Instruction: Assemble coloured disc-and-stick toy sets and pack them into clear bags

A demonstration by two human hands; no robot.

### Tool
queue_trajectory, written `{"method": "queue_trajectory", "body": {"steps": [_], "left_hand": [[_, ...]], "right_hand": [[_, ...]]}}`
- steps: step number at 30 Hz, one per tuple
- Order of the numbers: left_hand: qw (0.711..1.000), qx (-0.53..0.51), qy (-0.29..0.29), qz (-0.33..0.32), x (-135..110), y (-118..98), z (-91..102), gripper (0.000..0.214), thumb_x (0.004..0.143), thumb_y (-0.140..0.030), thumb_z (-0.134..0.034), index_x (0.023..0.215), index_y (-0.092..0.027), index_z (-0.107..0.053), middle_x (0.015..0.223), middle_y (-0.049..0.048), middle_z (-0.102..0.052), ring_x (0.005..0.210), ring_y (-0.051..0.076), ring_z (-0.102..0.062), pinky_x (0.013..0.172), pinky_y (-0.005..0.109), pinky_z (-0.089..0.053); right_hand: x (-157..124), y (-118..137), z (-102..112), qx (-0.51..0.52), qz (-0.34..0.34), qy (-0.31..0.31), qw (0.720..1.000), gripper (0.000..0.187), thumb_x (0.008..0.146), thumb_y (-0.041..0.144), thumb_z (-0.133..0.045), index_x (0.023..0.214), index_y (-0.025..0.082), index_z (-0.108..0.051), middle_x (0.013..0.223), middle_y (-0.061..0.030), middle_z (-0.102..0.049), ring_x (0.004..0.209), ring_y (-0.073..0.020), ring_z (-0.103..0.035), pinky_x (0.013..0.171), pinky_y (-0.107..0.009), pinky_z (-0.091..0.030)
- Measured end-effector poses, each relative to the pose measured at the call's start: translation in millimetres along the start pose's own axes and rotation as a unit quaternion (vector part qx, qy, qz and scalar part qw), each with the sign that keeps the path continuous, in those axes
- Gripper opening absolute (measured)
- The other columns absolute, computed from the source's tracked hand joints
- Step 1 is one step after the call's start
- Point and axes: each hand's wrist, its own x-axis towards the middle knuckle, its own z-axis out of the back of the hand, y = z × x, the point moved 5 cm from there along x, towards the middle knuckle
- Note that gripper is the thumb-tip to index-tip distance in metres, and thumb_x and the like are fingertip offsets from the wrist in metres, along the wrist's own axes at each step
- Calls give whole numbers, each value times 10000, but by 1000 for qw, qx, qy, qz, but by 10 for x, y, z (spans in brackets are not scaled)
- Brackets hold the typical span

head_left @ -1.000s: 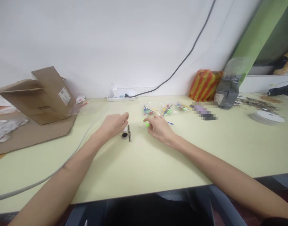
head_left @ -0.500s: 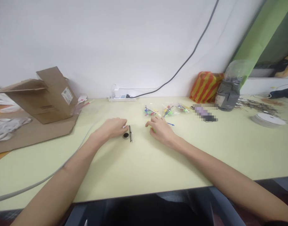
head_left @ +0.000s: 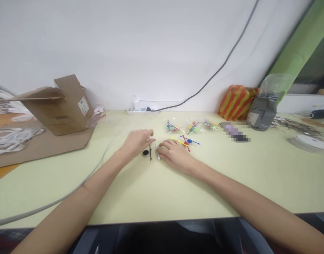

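At the middle of the table, my left hand (head_left: 138, 141) is closed, thumb and fingertips pinched around a small whitish bit too hidden to name. Just below its fingers lie a black arrow pointer (head_left: 150, 153) and a small round piece with a black top (head_left: 146, 153). My right hand (head_left: 175, 156) has its fingers curled down on a white arrow pointer (head_left: 158, 152), the fingertips against its right side. Beyond that hand lie a blue spinner arrow (head_left: 189, 141), a red one (head_left: 186, 144) and a partly covered yellow one (head_left: 181, 141).
Clear bags of coloured arrows (head_left: 193, 126) lie farther back. An open cardboard box (head_left: 69, 116) stands left, with a grey cable (head_left: 98, 164) nearby. Along the wall is a power strip (head_left: 140, 112). A striped bag (head_left: 237, 102), a phone-like blurred object (head_left: 236, 132) and a white spool (head_left: 310, 143) are right.
My right hand has moved left, off the coloured arrows, onto the white arrow, which now lies farther from the black one. My left hand stays pinched near its place. The view has shifted slightly.
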Motion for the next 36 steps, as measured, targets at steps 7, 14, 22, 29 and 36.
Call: {"method": "queue_trajectory", "body": {"steps": [7, 14, 22, 29, 36], "left_hand": [[984, -155, -71, -40, -8, -107, -20, 192, 964, -339, -531, 1067, -203, -619, 915, 45, -690, 767, 184, -627, 668, 281, -403], [974, -209, -55, -63, -21, -229, -73, 247, 968, -350, -505, 1113, -202, -638, 958, 39, -701, 781, 169, -632, 703, 277, -437], [978, -198, -48, -33, -20, -219, -78, 340, 945, -506, -539, 1069, -222, -677, 814, 13, -716, 725, 174, -650, 679, 276, -422], [978, -202, -40, -31, -26, -241, -66, 295, 937, -470, -555, 1051, -227, -677, 770, 3, -696, 699, 168, -635, 660, 270, -408], [978, -203, -37, -33, -27, -248, -72, 301, 927, -474, -555, 1042, -223, -675, 759, 7, -695, 692, 171, -634, 655, 268, -405]], "right_hand": [[-26, -137, 41, -19, -37, 1, 999, 254, 961, 92, -531, 1101, 194, -717, 1159, -107, -650, 1132, -247, -496, 937, -388, -355], [-14, -129, 67, -10, -27, -1, 1000, 193, 984, 150, -556, 945, 184, -742, 1085, -93, -671, 1113, -230, -498, 922, -376, -340], [-16, -151, 101, 7, -40, 1, 999, 174, 975, 118, -554, 952, 178, -715, 1003, -80, -666, 1046, -215, -491, 890, -354, -337], [-9, -215, 64, -1, -69, 26, 997, 169, 964, 125, -577, 968, 184, -735, 977, -73, -682, 1022, -224, -500, 860, -365, -321], [-6, -189, 85, 18, -52, 3, 998, 150, 947, 109, -595, 904, 185, -716, 938, -67, -678, 999, -217, -504, 854, -353, -332]]}}
